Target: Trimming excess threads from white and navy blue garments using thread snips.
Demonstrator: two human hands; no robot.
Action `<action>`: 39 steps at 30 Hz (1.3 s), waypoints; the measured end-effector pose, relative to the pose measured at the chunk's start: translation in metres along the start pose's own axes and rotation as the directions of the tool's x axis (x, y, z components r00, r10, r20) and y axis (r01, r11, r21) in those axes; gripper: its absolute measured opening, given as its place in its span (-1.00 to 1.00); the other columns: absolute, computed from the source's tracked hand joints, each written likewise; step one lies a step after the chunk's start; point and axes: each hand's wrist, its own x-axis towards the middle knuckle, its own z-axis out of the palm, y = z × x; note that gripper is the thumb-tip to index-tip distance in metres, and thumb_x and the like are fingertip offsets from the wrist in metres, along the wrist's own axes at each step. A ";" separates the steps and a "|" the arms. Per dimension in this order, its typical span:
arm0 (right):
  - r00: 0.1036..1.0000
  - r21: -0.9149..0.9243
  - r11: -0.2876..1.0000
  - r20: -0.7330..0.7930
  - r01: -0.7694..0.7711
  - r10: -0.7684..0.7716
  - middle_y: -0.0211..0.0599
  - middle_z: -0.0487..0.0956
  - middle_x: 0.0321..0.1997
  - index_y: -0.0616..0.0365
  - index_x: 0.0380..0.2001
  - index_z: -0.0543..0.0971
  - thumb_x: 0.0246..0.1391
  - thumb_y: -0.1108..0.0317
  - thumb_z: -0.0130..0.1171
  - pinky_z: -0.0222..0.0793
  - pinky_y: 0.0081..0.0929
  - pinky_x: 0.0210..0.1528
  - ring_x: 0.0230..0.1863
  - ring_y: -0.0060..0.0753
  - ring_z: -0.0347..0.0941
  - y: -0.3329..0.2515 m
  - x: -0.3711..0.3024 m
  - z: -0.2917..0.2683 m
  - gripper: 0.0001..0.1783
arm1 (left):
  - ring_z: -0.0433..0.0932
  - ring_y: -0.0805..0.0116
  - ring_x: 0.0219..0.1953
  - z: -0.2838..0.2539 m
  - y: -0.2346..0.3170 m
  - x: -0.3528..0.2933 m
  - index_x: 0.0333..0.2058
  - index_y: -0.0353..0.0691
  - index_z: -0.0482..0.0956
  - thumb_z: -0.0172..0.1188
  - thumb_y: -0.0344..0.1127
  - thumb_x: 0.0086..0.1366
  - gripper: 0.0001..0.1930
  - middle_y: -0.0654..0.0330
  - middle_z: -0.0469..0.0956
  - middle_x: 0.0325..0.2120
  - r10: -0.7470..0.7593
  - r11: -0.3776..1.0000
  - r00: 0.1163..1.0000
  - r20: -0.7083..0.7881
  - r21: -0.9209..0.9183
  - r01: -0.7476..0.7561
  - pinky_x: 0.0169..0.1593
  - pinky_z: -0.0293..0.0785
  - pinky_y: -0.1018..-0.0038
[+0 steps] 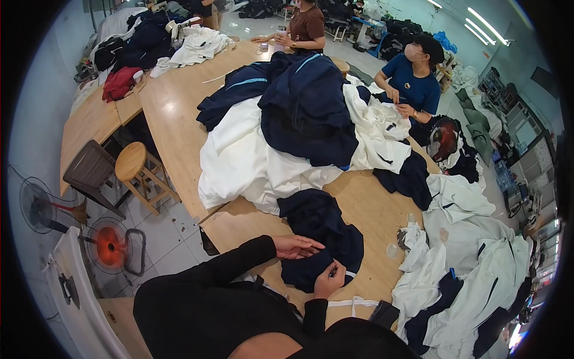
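A navy blue garment (317, 215) lies bunched on the wooden table in front of me, a white stripe near its right edge. My left hand (297, 246) rests on its left side, palm partly upward and fingers stretched out. Over the lower part of the cloth, my right hand (329, 280) is closed around something small and dark, too small to name. Just beyond the garment rises a large pile of clothing, with white pieces (239, 161) below and navy pieces (305, 107) with light blue trim on top.
White garments (472, 263) with navy parts heap up on my right. White tape (354, 302) lies near the table's front edge. Across the table, a person in blue (412, 84) handles white cloth; another in brown (307, 27) stands farther off. A stool (133, 161) and fan (110, 247) stand left.
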 end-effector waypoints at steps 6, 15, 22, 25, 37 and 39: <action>1.000 -0.013 1.000 0.005 0.008 -0.008 -0.27 0.58 -0.30 0.30 -0.17 0.66 0.32 0.56 0.17 0.32 -0.49 -0.30 -0.36 -0.41 0.44 0.001 0.001 0.000 -0.89 | 0.51 0.58 0.21 -0.002 0.001 0.000 0.47 -0.08 0.40 0.03 -0.12 0.68 -0.51 0.36 0.55 0.19 0.004 1.000 1.000 0.002 -0.006 -0.004 0.32 0.43 0.57; 1.000 0.006 1.000 0.004 -0.010 0.010 -0.29 0.56 -0.31 0.30 -0.17 0.66 0.32 0.57 0.17 0.31 -0.52 -0.29 -0.37 -0.45 0.41 0.004 0.000 0.001 -0.89 | 0.51 0.57 0.23 -0.005 0.000 0.002 0.48 -0.11 0.38 0.02 -0.12 0.68 -0.50 0.33 0.55 0.21 0.010 1.000 1.000 -0.003 -0.006 -0.010 0.32 0.43 0.59; 0.999 0.006 1.000 0.021 -0.028 0.028 -0.14 0.59 -0.27 0.29 -0.16 0.67 0.24 0.62 0.18 0.39 -0.39 -0.29 -0.32 -0.20 0.52 0.002 -0.002 -0.003 -0.84 | 0.50 0.55 0.27 -0.006 -0.006 0.002 0.48 -0.13 0.37 0.01 -0.10 0.69 -0.49 0.31 0.53 0.25 0.012 1.000 1.000 -0.002 -0.006 -0.012 0.35 0.41 0.58; 0.999 -0.003 0.999 0.027 -0.033 0.033 -0.16 0.59 -0.28 0.29 -0.16 0.67 0.23 0.62 0.18 0.38 -0.40 -0.30 -0.34 -0.22 0.50 0.000 -0.001 -0.003 -0.84 | 0.50 0.55 0.27 -0.006 -0.005 0.002 0.48 -0.13 0.36 0.02 -0.10 0.68 -0.48 0.31 0.53 0.25 0.010 1.000 1.000 -0.005 -0.008 -0.010 0.36 0.41 0.57; 1.000 0.003 1.000 0.018 -0.022 0.022 -0.15 0.59 -0.27 0.29 -0.15 0.67 0.23 0.63 0.18 0.38 -0.40 -0.30 -0.34 -0.20 0.51 0.002 0.000 -0.001 -0.84 | 0.50 0.55 0.26 -0.007 -0.003 0.003 0.47 -0.13 0.38 0.07 -0.10 0.67 -0.48 0.32 0.54 0.24 0.007 1.000 1.000 -0.005 -0.026 -0.007 0.35 0.41 0.56; 1.000 0.003 1.000 0.014 -0.017 0.017 -0.14 0.59 -0.26 0.29 -0.15 0.67 0.23 0.63 0.18 0.38 -0.39 -0.30 -0.33 -0.19 0.51 0.002 0.000 -0.002 -0.84 | 0.50 0.55 0.26 -0.006 -0.003 0.003 0.47 -0.13 0.38 0.07 -0.10 0.66 -0.48 0.32 0.55 0.24 0.004 1.000 1.000 -0.003 -0.027 -0.004 0.36 0.40 0.56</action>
